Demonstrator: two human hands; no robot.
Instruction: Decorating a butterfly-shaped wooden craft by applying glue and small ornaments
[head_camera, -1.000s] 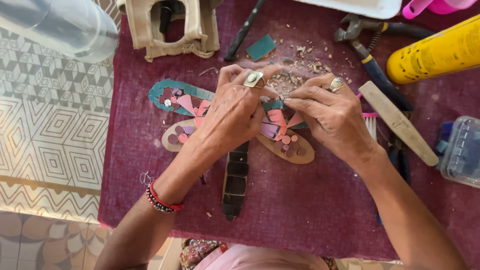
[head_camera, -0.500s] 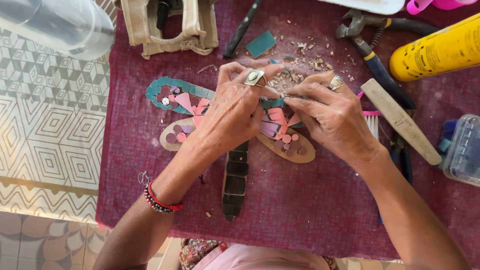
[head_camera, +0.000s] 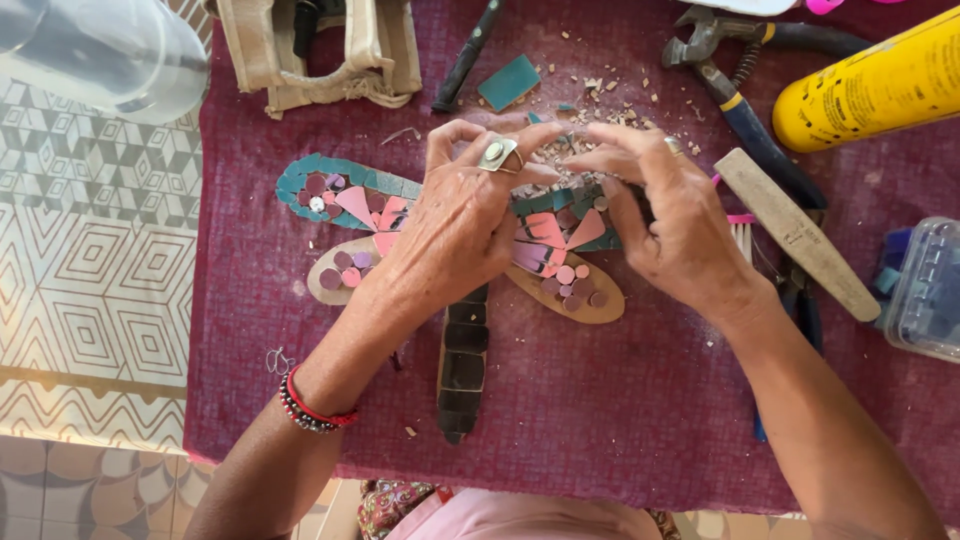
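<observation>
Fingertips of both hands are bunched together over the middle of the dragonfly mosaic (head_camera: 450, 300); what is pinched there is hidden. The left hand (head_camera: 450, 225), ringed, is arched and covers the body's top; the right hand (head_camera: 670, 215) is curled beside it. Glossy pink, teal and purple tile pieces fill wooden wings, lying on a maroon cloth (head_camera: 620, 400). Pliers (head_camera: 735, 75) are partly cut off.

Bright, even daylight, apparently from far side. Soft short shadows under left hand (head_camera: 455, 235) and right hand (head_camera: 675, 225), falling near. Mild glare on yellow can (head_camera: 870, 85) far right and clear plastic container (head_camera: 95, 50) far left. Centre sharp; slight softness and wide-angle stretch at edges.
</observation>
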